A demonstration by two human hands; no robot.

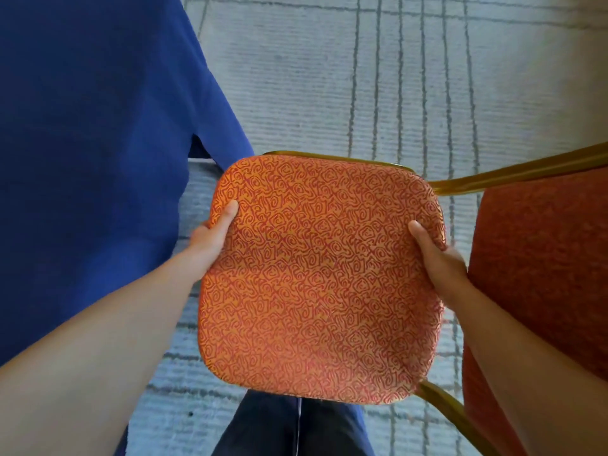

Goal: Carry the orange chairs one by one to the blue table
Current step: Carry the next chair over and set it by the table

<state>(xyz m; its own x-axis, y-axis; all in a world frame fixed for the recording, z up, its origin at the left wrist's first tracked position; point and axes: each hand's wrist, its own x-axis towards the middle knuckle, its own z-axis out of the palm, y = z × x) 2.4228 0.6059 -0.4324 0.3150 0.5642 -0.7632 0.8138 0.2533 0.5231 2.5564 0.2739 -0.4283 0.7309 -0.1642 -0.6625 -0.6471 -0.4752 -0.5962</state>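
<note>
While seat-up beside blue table [92,159], orange chair [322,274] tight in left grip [210,240] and right grip [437,258]

l hand [210,240], r hand [439,258]: fingers hidden under seat [316,278]; chair back [543,258], blue table [82,159] cut off.

You have nothing to read in this view: no lettering, label, brand, number or sign shows on anything. The dark red squiggles on the orange chair seat [316,278] are only a fabric pattern, not writing.
</note>
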